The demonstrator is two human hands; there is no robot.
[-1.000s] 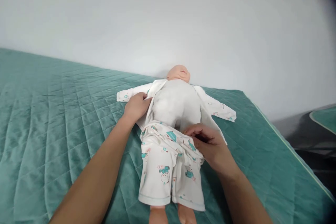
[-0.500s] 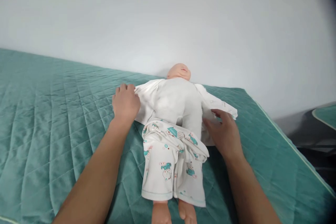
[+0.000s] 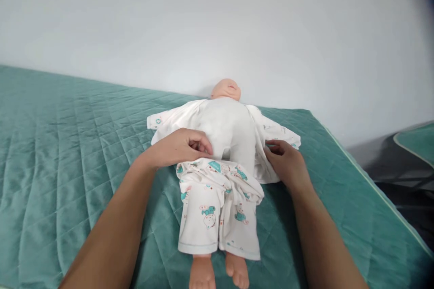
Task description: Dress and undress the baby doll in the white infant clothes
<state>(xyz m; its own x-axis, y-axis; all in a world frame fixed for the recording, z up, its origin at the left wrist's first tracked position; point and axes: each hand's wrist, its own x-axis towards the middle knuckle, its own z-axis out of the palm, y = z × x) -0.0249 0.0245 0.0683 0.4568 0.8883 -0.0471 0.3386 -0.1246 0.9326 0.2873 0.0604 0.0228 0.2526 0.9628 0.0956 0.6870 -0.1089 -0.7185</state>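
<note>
A baby doll [image 3: 224,119] lies on its back with its head toward the wall and bare feet toward me. Its white shirt [image 3: 169,121] is spread open under the soft white body, sleeves out to both sides. White pants with a teal cartoon print [image 3: 220,207] cover its legs, their waist bunched below the hips. My left hand [image 3: 179,146] lies over the doll's hip just above that waistband, fingers curled together; what they hold, if anything, is hidden. On the other side, my right hand [image 3: 288,162] pinches the shirt's front edge beside the body.
Under the doll is a green quilted cover [image 3: 84,144] with a pale edging along the right side. A plain pale wall [image 3: 169,31] rises directly behind the head. At the far right, part of another green padded surface [image 3: 417,144] shows above a dark area.
My left hand has left the sleeve at the left and come inward to the doll's hip. My right hand stays by the shirt's right edge. The view has shifted slightly.
</note>
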